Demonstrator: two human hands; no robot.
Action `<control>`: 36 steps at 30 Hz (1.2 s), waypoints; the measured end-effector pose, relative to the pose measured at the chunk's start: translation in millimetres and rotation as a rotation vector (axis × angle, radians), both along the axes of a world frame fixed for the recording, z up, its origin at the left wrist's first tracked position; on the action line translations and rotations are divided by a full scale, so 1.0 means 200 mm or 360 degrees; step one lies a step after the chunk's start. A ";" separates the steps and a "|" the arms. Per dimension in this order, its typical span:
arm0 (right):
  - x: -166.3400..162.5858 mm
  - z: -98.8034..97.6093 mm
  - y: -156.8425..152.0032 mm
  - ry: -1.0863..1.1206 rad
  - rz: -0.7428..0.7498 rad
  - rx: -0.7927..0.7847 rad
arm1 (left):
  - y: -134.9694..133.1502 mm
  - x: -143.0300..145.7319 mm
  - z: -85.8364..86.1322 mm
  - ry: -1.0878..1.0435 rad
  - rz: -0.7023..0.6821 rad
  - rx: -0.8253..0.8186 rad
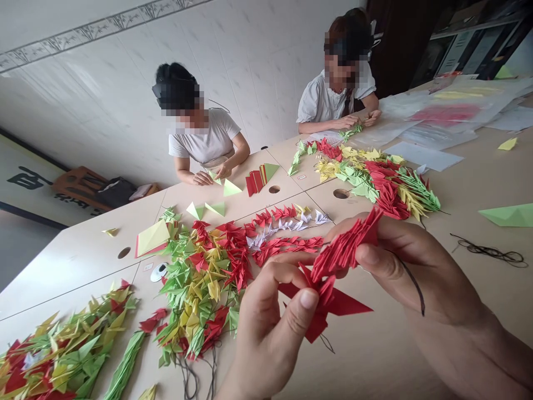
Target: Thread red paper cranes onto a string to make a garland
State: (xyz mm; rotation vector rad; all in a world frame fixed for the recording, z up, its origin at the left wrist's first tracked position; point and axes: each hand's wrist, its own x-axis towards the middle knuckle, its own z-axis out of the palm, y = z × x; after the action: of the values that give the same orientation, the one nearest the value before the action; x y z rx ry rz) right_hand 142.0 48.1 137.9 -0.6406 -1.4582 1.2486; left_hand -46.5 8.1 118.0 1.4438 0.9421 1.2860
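The tabletop [416, 355], carrying everything shown, is broad enough for sorted groups to lie well apart. Two co-workers sit across it, a person in a grey shirt [208, 136] and one in a white blouse [325, 103], each with green paper close at hand. Left of centre lies the mixed heap [194, 286] of red, green and yellow folded pieces, loosely massed, with dark cord ends trailing toward me, presumably to keep them within reach. My right hand [406, 255] pinches the upper end of the red bundle [343, 244] between thumb and fingers, a grip that seems meant to keep its closely nested folds together. My left hand [272, 328] pinches a red folded piece [343, 303] between thumb and forefinger, just under the bundle's lower end, probably to steady it there. The bundle thus lies between my two hands, raised above the tabletop; the piece juts out past my left thumb, toward the right. Smallest, a black cord [412, 283] hangs beside my right thumb; where it enters the paper is hidden.
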 end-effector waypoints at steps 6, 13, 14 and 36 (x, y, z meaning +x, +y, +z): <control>0.02 0.00 -0.01 -0.0094 -0.0017 0.0030 | 0.04 -0.01 -0.01 -0.0564 -0.0394 -0.0260; 0.02 0.00 -0.01 -0.0016 0.0036 0.0021 | 0.06 0.00 -0.03 -0.0682 -0.0601 -0.0367; 0.02 0.00 -0.01 -0.0028 0.0052 0.0021 | 0.06 0.00 -0.02 -0.0690 -0.0616 -0.0372; 0.04 0.02 -0.01 -0.0091 0.0079 -0.0070 | 0.07 0.00 -0.01 -0.0640 -0.0558 -0.0473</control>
State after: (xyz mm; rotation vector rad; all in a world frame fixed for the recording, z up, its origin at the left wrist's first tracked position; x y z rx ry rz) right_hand 149.8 45.4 141.7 -0.6779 -1.5050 1.3135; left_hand -46.9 22.7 116.0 1.0131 0.5519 1.0670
